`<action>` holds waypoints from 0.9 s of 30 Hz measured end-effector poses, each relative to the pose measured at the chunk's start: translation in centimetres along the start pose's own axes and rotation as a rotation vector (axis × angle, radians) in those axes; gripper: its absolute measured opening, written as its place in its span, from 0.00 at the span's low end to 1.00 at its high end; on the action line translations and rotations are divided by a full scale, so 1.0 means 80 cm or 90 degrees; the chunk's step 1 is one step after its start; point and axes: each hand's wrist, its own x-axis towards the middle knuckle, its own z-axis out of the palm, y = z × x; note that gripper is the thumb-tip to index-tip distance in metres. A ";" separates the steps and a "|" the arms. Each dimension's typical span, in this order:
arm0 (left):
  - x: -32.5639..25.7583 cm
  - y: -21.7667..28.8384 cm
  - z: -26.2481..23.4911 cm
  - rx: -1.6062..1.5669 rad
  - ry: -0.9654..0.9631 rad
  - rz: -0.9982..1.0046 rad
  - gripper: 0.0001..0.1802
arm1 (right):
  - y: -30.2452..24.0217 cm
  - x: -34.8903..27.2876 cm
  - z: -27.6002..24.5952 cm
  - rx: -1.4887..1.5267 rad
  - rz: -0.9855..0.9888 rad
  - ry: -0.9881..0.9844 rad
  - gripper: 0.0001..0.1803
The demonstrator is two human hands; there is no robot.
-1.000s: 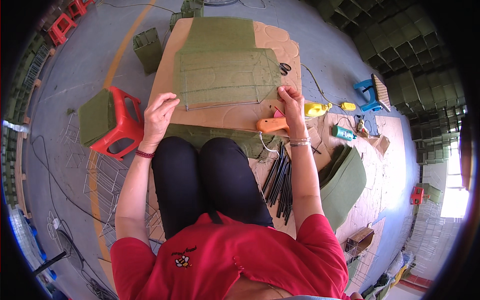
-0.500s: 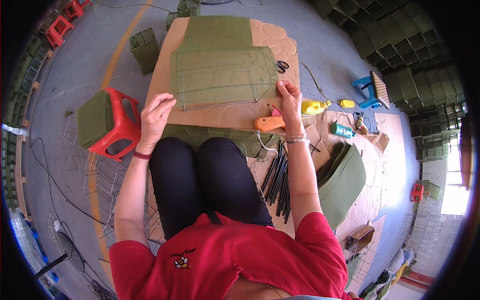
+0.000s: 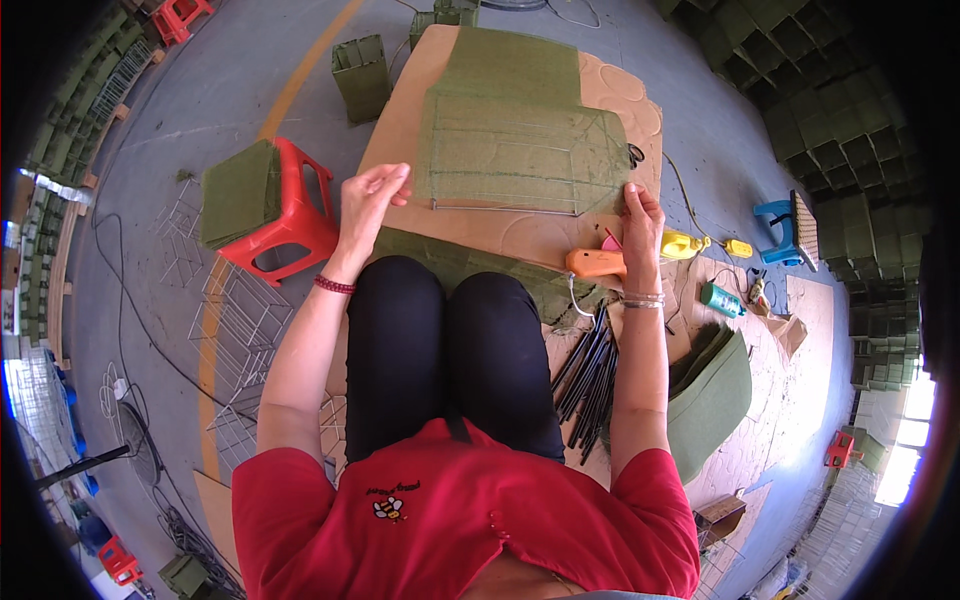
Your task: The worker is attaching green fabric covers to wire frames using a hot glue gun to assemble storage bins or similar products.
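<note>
A translucent green fabric sheet (image 3: 500, 150) lies on the cardboard-topped work surface (image 3: 400, 135) before me, over a second solid green piece (image 3: 515, 60). A thin metal wire frame (image 3: 505, 209) shows through the sheet, its near bar along the edge. My right hand (image 3: 643, 215) pinches the sheet's near right corner between thumb and finger. My left hand (image 3: 372, 205) is raised just beyond the left edge, apart from it, fingertips drawn together; anything between them is too small to make out. Beside my right wrist lies an orange glue gun (image 3: 592, 263) with a white cord.
Black scissors (image 3: 636, 156) rest at the right edge. Yellow bottle (image 3: 682, 244), green bottle (image 3: 720, 299), black rods (image 3: 588, 375) and stacked green sheets (image 3: 710, 400) lie right. A red stool (image 3: 290, 225) bearing green pieces stands left, near wire frames (image 3: 240, 320).
My view has swung left, so the scene sits farther right. My left hand has drawn away from the sheet's left edge. My right hand stays at the right corner.
</note>
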 end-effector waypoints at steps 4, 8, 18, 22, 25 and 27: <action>0.005 -0.003 0.005 0.027 -0.070 -0.069 0.14 | 0.001 0.000 0.000 -0.027 -0.014 0.005 0.10; 0.008 -0.010 0.008 0.040 -0.062 -0.071 0.10 | 0.005 0.003 -0.002 -0.036 -0.012 -0.002 0.09; 0.010 -0.026 0.003 0.025 -0.084 -0.069 0.08 | 0.017 0.003 0.002 0.122 0.035 -0.001 0.11; 0.007 -0.023 0.004 0.038 -0.055 -0.050 0.09 | 0.002 -0.006 0.002 -0.008 -0.067 0.145 0.15; 0.006 -0.010 0.005 0.194 0.112 0.121 0.11 | -0.017 -0.017 0.005 -0.153 -0.244 0.239 0.17; 0.004 0.003 0.003 0.374 0.108 0.356 0.12 | -0.029 -0.032 0.008 -0.316 -0.330 0.217 0.20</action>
